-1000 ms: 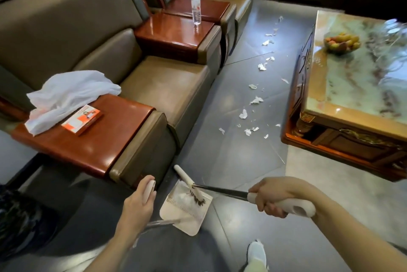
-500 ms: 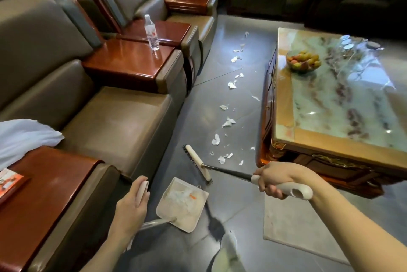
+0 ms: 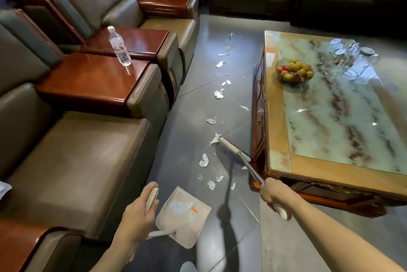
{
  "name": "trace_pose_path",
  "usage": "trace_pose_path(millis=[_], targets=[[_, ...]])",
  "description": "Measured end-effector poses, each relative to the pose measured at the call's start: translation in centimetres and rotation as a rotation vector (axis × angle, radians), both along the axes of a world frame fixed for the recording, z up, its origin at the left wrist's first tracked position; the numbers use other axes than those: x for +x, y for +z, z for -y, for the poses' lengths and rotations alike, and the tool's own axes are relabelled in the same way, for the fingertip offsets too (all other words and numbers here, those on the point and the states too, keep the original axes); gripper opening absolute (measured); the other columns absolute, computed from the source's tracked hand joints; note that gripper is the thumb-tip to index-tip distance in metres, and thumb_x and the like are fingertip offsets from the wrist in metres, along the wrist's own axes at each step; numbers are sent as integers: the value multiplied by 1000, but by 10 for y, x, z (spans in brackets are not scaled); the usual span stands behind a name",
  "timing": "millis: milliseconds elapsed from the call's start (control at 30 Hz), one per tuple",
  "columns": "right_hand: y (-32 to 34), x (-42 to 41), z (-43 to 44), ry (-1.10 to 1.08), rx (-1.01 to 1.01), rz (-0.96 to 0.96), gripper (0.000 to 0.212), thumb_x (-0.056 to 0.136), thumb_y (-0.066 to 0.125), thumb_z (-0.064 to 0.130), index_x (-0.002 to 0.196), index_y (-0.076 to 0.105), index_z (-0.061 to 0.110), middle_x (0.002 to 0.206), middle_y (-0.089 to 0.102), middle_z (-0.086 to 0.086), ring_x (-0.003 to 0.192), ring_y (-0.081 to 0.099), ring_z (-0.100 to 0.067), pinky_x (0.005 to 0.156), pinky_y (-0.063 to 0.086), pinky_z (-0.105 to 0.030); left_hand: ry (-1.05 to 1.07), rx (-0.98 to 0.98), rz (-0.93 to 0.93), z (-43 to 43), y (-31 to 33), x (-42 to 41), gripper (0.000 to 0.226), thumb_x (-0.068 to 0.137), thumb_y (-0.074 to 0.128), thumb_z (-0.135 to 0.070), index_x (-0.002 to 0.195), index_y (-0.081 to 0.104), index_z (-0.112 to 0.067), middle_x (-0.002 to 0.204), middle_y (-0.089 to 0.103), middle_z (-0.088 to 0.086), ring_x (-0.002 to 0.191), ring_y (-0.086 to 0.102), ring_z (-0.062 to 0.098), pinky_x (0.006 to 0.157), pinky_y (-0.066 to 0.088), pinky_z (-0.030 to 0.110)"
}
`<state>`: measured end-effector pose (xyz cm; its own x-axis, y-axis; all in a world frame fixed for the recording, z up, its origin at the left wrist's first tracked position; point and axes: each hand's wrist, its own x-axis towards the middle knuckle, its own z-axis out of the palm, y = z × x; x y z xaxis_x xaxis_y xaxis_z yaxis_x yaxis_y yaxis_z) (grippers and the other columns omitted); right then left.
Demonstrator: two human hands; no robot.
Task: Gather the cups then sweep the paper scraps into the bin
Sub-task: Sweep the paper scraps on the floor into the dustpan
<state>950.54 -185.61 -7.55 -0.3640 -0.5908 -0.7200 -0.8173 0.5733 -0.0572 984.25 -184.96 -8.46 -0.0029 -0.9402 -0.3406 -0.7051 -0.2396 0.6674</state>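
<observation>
White paper scraps [image 3: 203,160] lie in a long trail on the grey floor between the sofas and the coffee table. My right hand [image 3: 272,191] grips the handle of a long broom, whose head [image 3: 234,148] rests on the floor among the scraps, close to the table's corner. My left hand [image 3: 137,214] grips the white handle of a cream dustpan [image 3: 184,216], which sits low on the floor and holds some white scraps. Clear glass cups [image 3: 343,51] stand grouped at the far end of the table. No bin is in view.
Brown sofas with glossy wooden armrests [image 3: 92,80] line the left; a water bottle [image 3: 120,46] stands on one. The marble-topped coffee table [image 3: 279,161] with a fruit bowl [image 3: 294,71] fills the right. A pale rug [image 3: 286,238] lies under my right arm.
I have stepped forward along the aisle. The broom head swung away from the dustpan and reached out into the scraps near the table corner. The dustpan came forward with my left hand.
</observation>
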Motion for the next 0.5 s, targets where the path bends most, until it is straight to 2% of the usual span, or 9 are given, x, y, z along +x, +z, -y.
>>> trace_pose_path(millis=[67,133,200,233,267,333,367,433,500], targets=[[-14,-6,13,-18,15,2,30,91,43,8,110,66,5,106,71,-7,82,66,-19,66,48,-24,-43,-17,0,17,-7,-10,34,97,48,-24,126,41,-39,98,63,-4,72,59,11,65,46,27],[-23,-11,18,-102,33,73,20,88,43,5,85,63,10,88,70,-7,82,65,-22,57,46,-24,-71,-62,12,33,-11,-20,33,97,49,-22,126,42,-36,93,64,-4,70,58,11,64,45,26],[-29,-8,14,-264,50,229,18,86,46,1,72,53,9,65,55,-5,59,62,-16,41,41,-19,-79,-102,31,47,-12,-28,32,96,51,-19,124,44,-32,76,60,-6,57,53,11,54,40,23],[-30,-4,10,-360,46,315,13,86,48,-1,78,55,6,62,50,-5,45,57,-12,36,40,-17,-71,-112,32,52,-12,-30,31,95,52,-18,122,45,-30,71,58,-7,53,52,11,51,39,21],[-26,4,3,-430,32,382,11,87,49,-2,90,58,3,62,48,-5,39,53,-10,34,40,-16,-53,-109,25,55,-12,-32,31,95,52,-17,122,45,-30,72,60,-6,55,54,11,52,40,21],[-22,22,-5,-450,64,448,31,88,50,0,118,56,-6,63,49,-5,45,49,-11,35,41,-16,-15,-84,14,56,-13,-34,33,95,53,-19,122,42,-34,87,65,-4,68,62,13,62,50,28],[-20,31,-8,-439,93,477,34,90,48,1,122,53,-7,63,49,-4,46,49,-11,35,41,-16,-9,-79,18,54,-14,-34,34,95,53,-20,120,39,-39,89,65,-4,70,63,14,65,52,33],[-13,50,-8,-446,159,483,29,93,43,4,119,55,0,61,52,-3,45,48,-10,38,43,-17,-9,-68,26,48,-15,-36,37,94,53,-22,114,34,-47,87,65,-3,68,63,15,64,53,38],[-6,62,-8,-509,188,518,18,90,42,5,100,57,6,56,51,-2,42,46,-10,41,43,-20,-11,-60,30,43,-15,-38,39,95,52,-23,114,31,-49,88,64,-2,71,63,17,66,54,38]])
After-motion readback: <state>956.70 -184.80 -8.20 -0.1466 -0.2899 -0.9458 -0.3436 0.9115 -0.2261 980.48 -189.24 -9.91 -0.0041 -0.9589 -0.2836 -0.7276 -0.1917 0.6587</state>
